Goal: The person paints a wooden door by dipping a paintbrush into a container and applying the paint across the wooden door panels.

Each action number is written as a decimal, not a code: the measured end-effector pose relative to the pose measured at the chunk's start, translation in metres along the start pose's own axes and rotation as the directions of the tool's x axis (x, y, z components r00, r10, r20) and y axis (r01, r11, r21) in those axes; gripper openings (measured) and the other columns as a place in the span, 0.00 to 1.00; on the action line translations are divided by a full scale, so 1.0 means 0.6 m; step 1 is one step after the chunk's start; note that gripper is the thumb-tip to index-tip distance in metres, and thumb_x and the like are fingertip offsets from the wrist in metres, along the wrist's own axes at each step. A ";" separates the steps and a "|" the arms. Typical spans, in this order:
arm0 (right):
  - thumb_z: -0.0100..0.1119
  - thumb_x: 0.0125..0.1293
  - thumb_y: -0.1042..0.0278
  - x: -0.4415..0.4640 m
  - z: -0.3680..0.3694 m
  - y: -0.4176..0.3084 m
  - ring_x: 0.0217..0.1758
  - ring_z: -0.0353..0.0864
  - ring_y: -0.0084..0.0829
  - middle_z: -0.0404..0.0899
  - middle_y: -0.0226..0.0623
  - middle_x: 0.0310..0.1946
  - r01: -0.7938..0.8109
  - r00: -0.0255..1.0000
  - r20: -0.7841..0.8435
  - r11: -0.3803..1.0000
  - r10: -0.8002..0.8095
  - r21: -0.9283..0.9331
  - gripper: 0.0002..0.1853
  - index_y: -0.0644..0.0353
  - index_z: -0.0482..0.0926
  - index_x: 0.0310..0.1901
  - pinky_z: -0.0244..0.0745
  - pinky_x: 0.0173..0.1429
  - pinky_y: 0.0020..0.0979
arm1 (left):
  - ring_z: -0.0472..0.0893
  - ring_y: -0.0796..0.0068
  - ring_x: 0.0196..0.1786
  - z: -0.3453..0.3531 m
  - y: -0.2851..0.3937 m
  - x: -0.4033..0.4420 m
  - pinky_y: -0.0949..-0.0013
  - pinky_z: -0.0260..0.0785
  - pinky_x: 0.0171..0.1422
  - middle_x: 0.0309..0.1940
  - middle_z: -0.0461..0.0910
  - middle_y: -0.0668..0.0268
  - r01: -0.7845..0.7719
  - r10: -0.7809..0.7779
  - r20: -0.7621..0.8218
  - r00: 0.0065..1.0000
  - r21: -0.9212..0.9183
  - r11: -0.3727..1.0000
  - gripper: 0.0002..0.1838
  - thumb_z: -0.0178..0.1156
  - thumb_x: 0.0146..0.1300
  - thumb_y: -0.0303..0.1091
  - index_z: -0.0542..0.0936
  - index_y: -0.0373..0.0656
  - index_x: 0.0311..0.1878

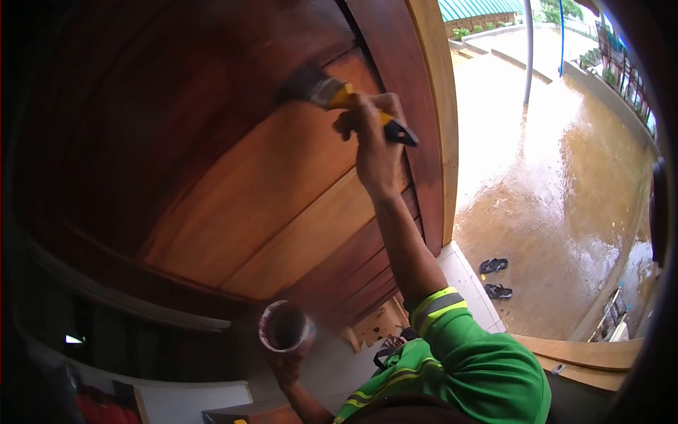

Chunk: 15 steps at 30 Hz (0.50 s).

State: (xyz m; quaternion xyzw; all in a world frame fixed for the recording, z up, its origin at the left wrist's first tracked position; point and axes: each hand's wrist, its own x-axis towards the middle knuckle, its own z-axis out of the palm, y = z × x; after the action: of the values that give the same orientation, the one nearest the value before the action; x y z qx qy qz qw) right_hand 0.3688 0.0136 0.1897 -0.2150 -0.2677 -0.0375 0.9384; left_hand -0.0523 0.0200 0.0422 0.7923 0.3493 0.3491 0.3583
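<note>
My right hand (374, 134) is closed round the yellow and black handle of a paintbrush (332, 92). The brush's dark bristles lie against a wooden door (261, 191), at the border between dark reddish-brown stain and lighter bare-looking wood. Lower down, my left hand (288, 364) holds an open, stain-smeared cup (286, 326) below the door panel. The cup's mouth faces up toward the camera, and its inside is too dark to make out.
Right of the door stands a light wood frame (441, 127). Outside lies wet, brown ground (544, 212) with a pair of dark sandals (498, 291) beside a white tiled edge (470, 283). Wooden boards (586, 353) are at lower right, a grey pole (529, 56) beyond.
</note>
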 end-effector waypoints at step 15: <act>0.59 0.75 0.68 -0.128 0.044 0.058 0.37 0.80 0.21 0.80 0.36 0.33 -0.231 0.969 0.125 0.963 0.214 0.138 0.08 0.64 0.75 0.42 0.76 0.39 0.27 | 0.76 0.67 0.65 0.057 0.102 0.042 0.61 0.66 0.72 0.64 0.75 0.61 -0.014 0.011 -0.024 1.000 -0.136 0.991 0.42 0.76 0.55 0.43 0.69 0.42 0.71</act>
State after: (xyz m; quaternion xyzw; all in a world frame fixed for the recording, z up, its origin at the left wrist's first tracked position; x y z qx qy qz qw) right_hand 0.2968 0.0530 0.1565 -0.1734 -0.2947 0.1007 0.9343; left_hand 0.0070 -0.0014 0.0825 0.7640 0.3237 0.3838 0.4053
